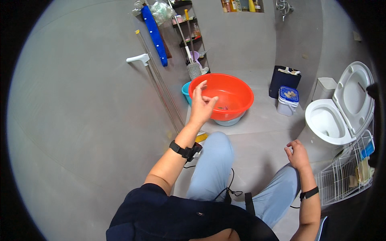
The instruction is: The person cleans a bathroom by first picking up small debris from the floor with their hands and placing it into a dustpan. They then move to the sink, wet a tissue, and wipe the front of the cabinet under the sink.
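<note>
My left hand is raised in front of the left side of a large red plastic basin, fingers apart and holding nothing. The basin rests on a light blue-grey basin, and a few small coloured bits lie on its bottom. Behind its left edge stands a turquoise bucket. My right hand hovers or rests near my right knee, its fingers loosely bent and apart, with nothing in them. Which of the two it is, I cannot tell. Each wrist wears a black band.
At the right stand a white toilet with raised lid, a white wire rack, a lidded white bucket and a dark bin. Long-handled tools lean on the left wall near a black corner shelf. Black cord lies between my legs.
</note>
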### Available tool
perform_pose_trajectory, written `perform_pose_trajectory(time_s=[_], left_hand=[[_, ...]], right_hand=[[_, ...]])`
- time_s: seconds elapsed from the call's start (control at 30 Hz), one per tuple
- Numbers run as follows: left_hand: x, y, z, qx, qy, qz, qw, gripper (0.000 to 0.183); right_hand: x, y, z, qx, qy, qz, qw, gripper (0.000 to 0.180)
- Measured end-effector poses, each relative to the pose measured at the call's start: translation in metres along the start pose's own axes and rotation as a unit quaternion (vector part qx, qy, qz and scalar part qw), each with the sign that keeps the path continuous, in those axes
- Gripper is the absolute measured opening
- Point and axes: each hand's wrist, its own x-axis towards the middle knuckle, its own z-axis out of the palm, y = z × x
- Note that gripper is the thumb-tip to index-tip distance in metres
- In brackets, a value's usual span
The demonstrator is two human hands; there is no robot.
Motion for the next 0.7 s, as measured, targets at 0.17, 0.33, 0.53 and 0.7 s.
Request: perform_pose_trajectory(time_s=[0.17,0.33,0.53,0.7], left_hand=[[-0.009,0.028,0.076,-0.037,-0.126,0.065,0.989,0.063],[-0.019,0.017,0.133,0.018,-0.247,0.086,0.965,0.055],[-0.030,-0.020,0.148,0.063,-0.477,-0.024,0.877,0.045],[-0.028,-0.027,0.167,-0.102,-0.583,-0.264,0.761,0.043]], right_hand=[[-0.021,-0.002,-0.013,0.034,0.065,0.011,0.997,0.020],[-0.035,0.001,-0.029,0.103,0.054,0.032,0.993,0.019],[-0.028,0.021,-0.041,0.054,-0.025,0.030,0.998,0.027],[-0.003,0.041,-0.052,0.077,-0.192,-0.016,0.978,0.037]])
